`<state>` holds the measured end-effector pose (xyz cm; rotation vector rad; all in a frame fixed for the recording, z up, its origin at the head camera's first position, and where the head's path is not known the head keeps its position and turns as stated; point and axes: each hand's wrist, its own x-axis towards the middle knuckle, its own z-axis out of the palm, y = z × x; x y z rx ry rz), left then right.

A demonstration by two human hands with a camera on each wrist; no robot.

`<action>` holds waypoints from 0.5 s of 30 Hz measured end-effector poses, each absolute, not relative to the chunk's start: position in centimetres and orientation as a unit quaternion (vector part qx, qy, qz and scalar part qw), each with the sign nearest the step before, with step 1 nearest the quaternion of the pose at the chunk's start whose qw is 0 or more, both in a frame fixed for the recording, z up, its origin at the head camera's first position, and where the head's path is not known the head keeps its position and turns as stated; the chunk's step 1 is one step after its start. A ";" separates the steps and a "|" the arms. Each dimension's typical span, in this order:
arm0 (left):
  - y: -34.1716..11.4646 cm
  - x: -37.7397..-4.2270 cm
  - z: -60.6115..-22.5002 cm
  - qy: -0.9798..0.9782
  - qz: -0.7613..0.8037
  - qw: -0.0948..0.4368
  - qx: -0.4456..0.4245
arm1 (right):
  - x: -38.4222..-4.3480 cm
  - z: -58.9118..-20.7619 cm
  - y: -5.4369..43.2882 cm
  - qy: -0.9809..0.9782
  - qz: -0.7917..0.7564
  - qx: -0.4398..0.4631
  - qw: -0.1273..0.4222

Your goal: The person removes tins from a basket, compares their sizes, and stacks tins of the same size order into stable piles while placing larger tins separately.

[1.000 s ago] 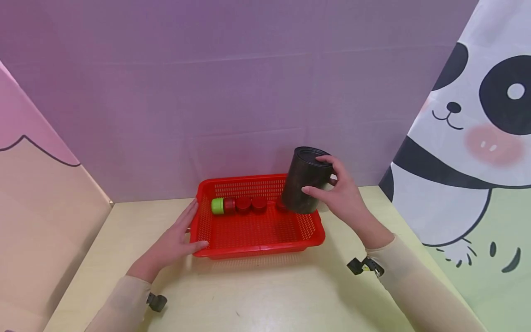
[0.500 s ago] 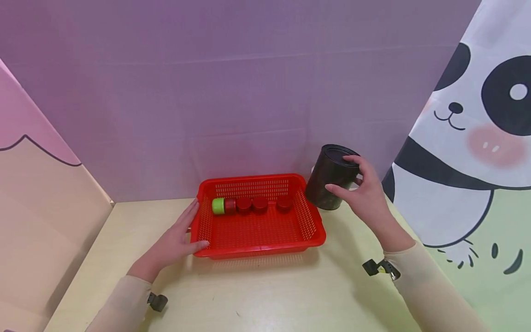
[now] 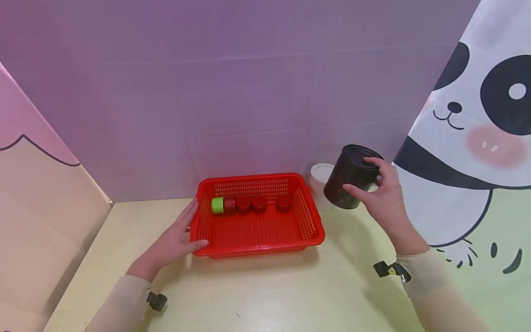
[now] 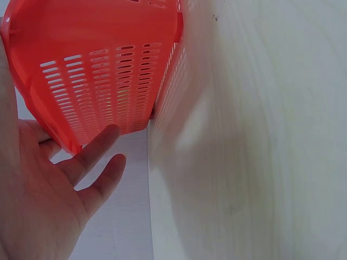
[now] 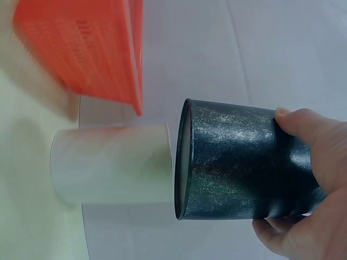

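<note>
In the head view, my right hand [image 3: 386, 198] grips a black tin can [image 3: 348, 182] near its upper end, thumb on one side and fingers on the other. The can is tilted and held up off the table. Its lower end points toward a white can [image 5: 114, 165] in the right wrist view, which stands on the table just beside it. My left hand [image 3: 172, 244] rests at the left side of a red plastic basket [image 3: 257, 251], thumb on the front corner of the rim. The left wrist view shows its fingers [image 4: 95, 151] stretched out along the slotted wall.
Inside the basket lie a small green and dark red piece [image 3: 217, 205] and several round red pieces [image 3: 259, 204] along the back. Behind the table [image 3: 249, 295] rises a purple cloth wall [image 3: 249, 115]. A panda-print sheet [image 3: 448, 207] hangs at the right.
My right hand has carried the black can rightward, from over the basket's right end to beyond the white can, which has come into view. The left hand and basket have stayed put.
</note>
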<state>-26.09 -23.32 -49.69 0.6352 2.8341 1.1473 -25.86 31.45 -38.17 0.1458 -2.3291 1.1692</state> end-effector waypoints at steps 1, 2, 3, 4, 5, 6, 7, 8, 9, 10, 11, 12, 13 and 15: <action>-23.3 -26.1 -49.7 0.908 0.367 0.010 0.203 | -25.8 -38.2 31.6 -0.860 0.433 0.052 0.266; -23.4 -26.1 -49.7 0.908 0.366 0.010 0.203 | -25.8 -38.3 31.8 -0.859 0.432 0.050 0.269; -23.4 -26.1 -49.7 0.908 0.367 0.011 0.203 | -25.8 -38.4 32.0 -0.858 0.431 0.049 0.274; -23.4 -26.0 -49.6 0.908 0.368 0.012 0.202 | -25.8 -38.5 32.2 -0.857 0.431 0.050 0.279; -23.4 -26.1 -49.6 0.907 0.368 0.012 0.203 | -25.8 -38.6 32.4 -0.857 0.429 0.049 0.282; -23.4 -26.1 -49.7 0.907 0.368 0.012 0.203 | -25.9 -38.8 32.6 -0.857 0.426 0.048 0.287; -23.4 -26.1 -49.7 0.907 0.368 0.012 0.204 | -25.9 -38.9 32.8 -0.857 0.423 0.047 0.291; -23.5 -26.1 -49.7 0.907 0.368 0.011 0.204 | -25.9 -39.0 33.0 -0.858 0.418 0.045 0.294; -23.5 -26.1 -49.8 0.907 0.369 0.010 0.203 | -25.9 -39.1 33.2 -0.859 0.413 0.044 0.298; -23.5 -26.2 -49.8 0.906 0.371 0.010 0.203 | -25.9 -39.1 33.4 -0.861 0.406 0.042 0.302; -23.5 -26.2 -49.8 0.905 0.372 0.009 0.205 | -25.9 -39.2 33.5 -0.864 0.398 0.040 0.306; -23.5 -26.2 -49.8 0.904 0.373 0.008 0.207 | -25.9 -39.2 33.7 -0.865 0.392 0.040 0.310; -23.5 -26.2 -49.8 0.903 0.375 0.007 0.208 | -26.0 -39.3 33.9 -0.866 0.387 0.040 0.314; -23.5 -26.2 -49.8 0.901 0.379 0.006 0.210 | -26.1 -39.5 34.1 -0.868 0.377 0.041 0.321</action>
